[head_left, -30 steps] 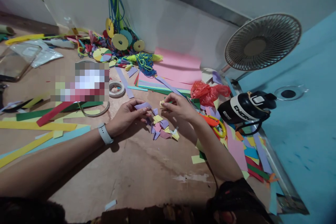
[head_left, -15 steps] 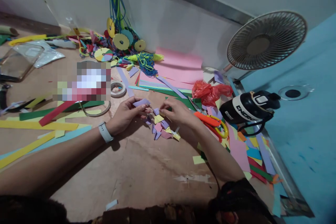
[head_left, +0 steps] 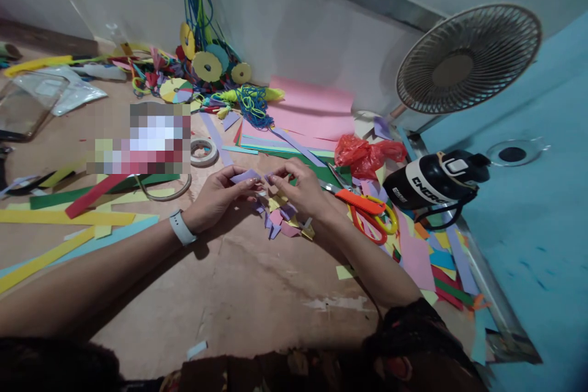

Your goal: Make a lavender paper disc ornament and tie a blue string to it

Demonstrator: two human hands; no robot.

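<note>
My left hand (head_left: 219, 199), with a pale watch band at the wrist, pinches a piece of purple paper (head_left: 243, 177) between thumb and fingers. Close beside it, the thumb and fingertips of my right hand (head_left: 301, 188) are closed on a small purple paper scrap (head_left: 270, 177), partly hidden by the fingers. Below both hands lies a small heap of cut paper bits (head_left: 276, 218) in purple, yellow and pink.
Orange-and-yellow scissors (head_left: 367, 211) lie right of my right forearm, near a black bottle (head_left: 429, 180) and a red plastic bag (head_left: 367, 156). A tape roll (head_left: 203, 152) sits beyond my left hand. Paper strips (head_left: 64, 217) spread at left. A fan (head_left: 468, 58) stands back right.
My right hand has lifted from the heap of paper bits and moved left, close to my left hand, with a small purple scrap at its fingertips. The left hand still holds its purple paper.
</note>
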